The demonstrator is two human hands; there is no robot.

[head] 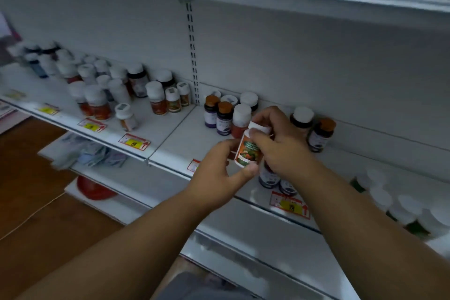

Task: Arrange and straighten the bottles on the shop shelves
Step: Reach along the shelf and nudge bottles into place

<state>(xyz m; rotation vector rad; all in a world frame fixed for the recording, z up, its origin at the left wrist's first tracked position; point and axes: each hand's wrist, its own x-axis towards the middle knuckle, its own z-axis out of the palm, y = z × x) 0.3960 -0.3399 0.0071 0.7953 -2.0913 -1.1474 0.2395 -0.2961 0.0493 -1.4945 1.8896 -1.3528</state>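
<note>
Both hands hold one white-capped bottle with an orange and green label just above the front of the white shelf. My left hand grips its lower body from the left, thumb under the base. My right hand grips the cap and upper part from the right. Behind it stand orange-capped purple bottles and white-capped ones. Two dark bottles stand under my right wrist, partly hidden. Further right are a white-capped bottle and an orange-capped one.
Several white-capped bottles crowd the left shelf section. Yellow and red price tags line the shelf edge. A slotted upright divides the back panel. Blurred white caps sit at lower right. A lower shelf holds packets and a red object.
</note>
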